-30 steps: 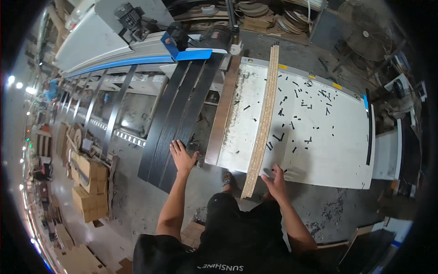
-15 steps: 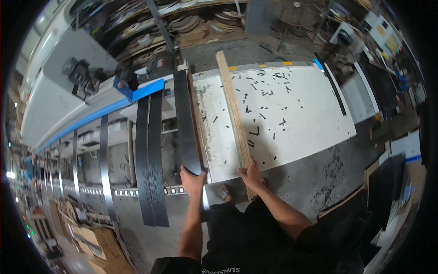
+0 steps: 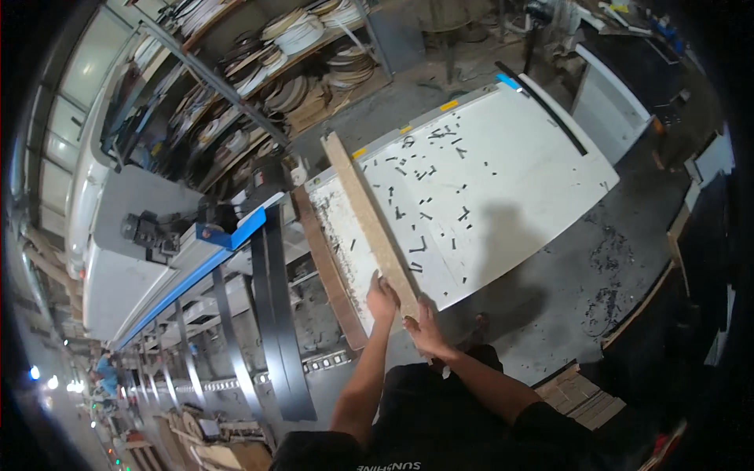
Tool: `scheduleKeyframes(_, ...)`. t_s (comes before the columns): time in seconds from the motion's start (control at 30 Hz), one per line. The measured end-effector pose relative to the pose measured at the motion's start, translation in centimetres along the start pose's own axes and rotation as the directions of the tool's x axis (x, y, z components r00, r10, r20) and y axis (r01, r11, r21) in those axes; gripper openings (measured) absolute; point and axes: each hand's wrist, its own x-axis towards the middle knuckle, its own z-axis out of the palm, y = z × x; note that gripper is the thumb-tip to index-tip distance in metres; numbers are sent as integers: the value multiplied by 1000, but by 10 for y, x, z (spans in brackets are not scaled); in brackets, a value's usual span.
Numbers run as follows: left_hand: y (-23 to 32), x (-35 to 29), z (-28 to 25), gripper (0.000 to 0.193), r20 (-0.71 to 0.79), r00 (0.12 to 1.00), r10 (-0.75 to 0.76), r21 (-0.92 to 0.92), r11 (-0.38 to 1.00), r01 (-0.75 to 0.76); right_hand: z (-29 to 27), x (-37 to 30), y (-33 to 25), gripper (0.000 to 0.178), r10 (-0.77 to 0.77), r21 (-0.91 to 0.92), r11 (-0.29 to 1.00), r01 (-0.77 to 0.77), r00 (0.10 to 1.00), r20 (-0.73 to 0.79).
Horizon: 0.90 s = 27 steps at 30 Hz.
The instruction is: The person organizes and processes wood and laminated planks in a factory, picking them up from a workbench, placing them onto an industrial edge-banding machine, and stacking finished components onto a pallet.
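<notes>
A bundle of long, narrow particleboard strips (image 3: 369, 224), raw tan edges up, lies across the left part of a white table (image 3: 510, 169). My left hand (image 3: 382, 298) is against the left side of the bundle near its near end, fingers closed on it. Closer to me, my right hand (image 3: 426, 333) wraps round the right side and the near end. Whether the strips are one piece or several pressed together is hard to tell. Two dark strips (image 3: 281, 322) lie side by side on the roller conveyor at my left.
Small black scraps (image 3: 424, 173) are scattered over the white table. A brown board (image 3: 326, 271) runs along its left edge. A machine with a blue rail (image 3: 177, 286) stands at the left. Shelves with rolls of edging (image 3: 298, 35) rise behind. Dark panels (image 3: 707, 259) lean at the right.
My left hand has left the dark panel and now grips the particleboard bundle beside my right hand. That panel no longer lies by the brown board. The view has turned.
</notes>
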Motion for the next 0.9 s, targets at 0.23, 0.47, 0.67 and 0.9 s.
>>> scheduleKeyframes(0.23, -70, -8, -78, 65, 39, 997, 66, 302, 950, -75, -7, -2, -9, 107, -112, -197, 974, 109, 994, -1)
scheduleKeyframes(0.47, -264, 15, -285, 98, -518, 818, -251, 474, 712, 519, -10, 0, -17, 107, -103, -296, 950, 99, 995, 2)
scheduleKeyframes(0.67, -341, 28, -325, 82, -205, 906, -369, 522, 742, 420, 8, -3, 6, 103, -178, -318, 936, 151, 982, -57)
scheduleKeyframes(0.9, -290, 40, -312, 70, -438, 848, -300, 254, 863, 437, 7, -3, 2, 103, -103, -375, 924, 78, 994, -47)
